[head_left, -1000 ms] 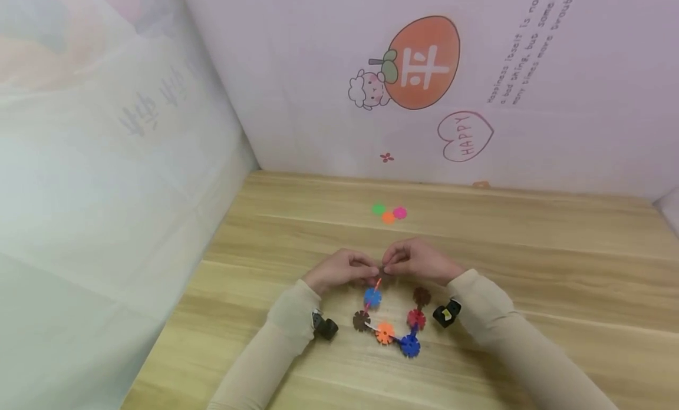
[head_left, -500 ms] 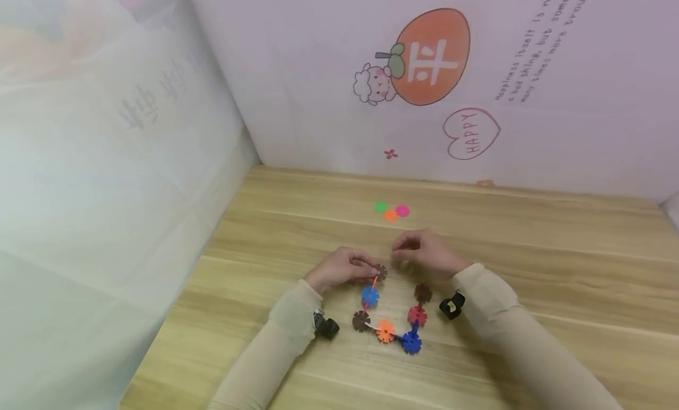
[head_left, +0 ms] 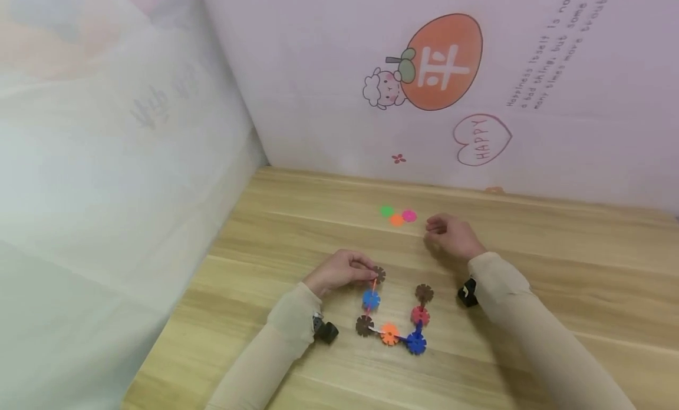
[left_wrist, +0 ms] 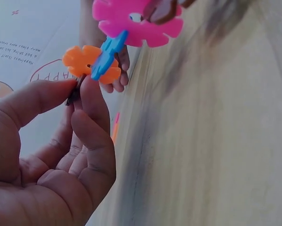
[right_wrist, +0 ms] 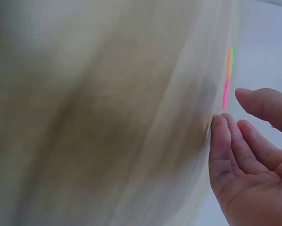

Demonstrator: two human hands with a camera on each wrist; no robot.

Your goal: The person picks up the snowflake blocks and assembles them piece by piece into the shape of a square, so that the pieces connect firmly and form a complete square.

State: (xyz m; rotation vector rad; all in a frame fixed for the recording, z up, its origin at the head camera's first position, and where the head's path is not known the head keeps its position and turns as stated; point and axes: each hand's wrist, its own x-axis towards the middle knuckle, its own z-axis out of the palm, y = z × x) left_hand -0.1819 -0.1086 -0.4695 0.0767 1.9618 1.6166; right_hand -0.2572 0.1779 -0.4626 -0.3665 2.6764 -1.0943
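Note:
My left hand (head_left: 342,271) pinches a brown notched disc (head_left: 379,274) between thumb and fingertips, at one end of a U-shaped chain of snowflake discs. Close up in the left wrist view, this brown disc meets an orange disc (left_wrist: 74,60), then a blue disc (left_wrist: 108,52) and a pink disc (left_wrist: 117,14). On the table the chain runs on through a dark brown disc (head_left: 365,326), an orange disc (head_left: 389,334), a dark blue disc (head_left: 416,343) and a red disc (head_left: 420,316) to another brown disc (head_left: 424,293). My right hand (head_left: 453,236) holds nothing; its thumb and fingers are apart.
Left of my right hand, three loose discs lie flat near the table's back: green (head_left: 387,211), orange (head_left: 397,220) and pink (head_left: 409,215). A printed cloth (head_left: 329,103) hangs behind the wooden table (head_left: 583,268), and a white cloth (head_left: 106,221) bounds its left side.
My right hand has let go of the brown disc and moved right and away from me, towards the loose discs. My left hand has kept its pinch on the brown disc.

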